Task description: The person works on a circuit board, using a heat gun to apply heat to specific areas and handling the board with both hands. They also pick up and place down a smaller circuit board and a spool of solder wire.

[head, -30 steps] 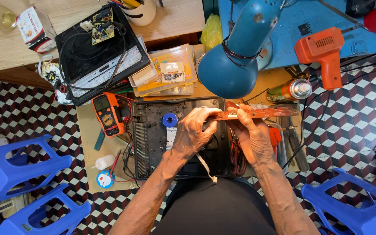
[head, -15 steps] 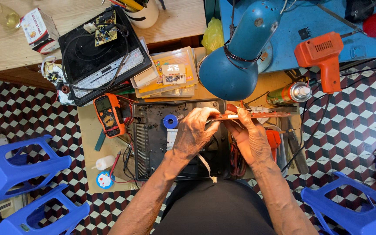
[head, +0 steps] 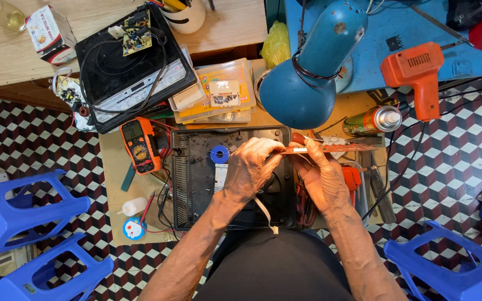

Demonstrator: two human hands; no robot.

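Now both hands, left hand (head: 250, 167) and right hand (head: 323, 179), pinch the reddish circuit board (head: 330, 149) edge-on above the opened black casing (head: 196, 178) beneath them; inspection seems underway, calling next for steady turning.

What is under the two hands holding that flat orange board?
Under the left hand, right hand and orange board lies an opened black appliance case with a blue ring. The hands cover its middle, so what's there can't be seen.

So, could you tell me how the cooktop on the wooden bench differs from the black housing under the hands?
The cooktop keeps its glass top; the black housing lies open. The cooktop carries a cord and small board; the left hand and right hand hold a reddish circuit board over the housing. Both are black and rectangular.
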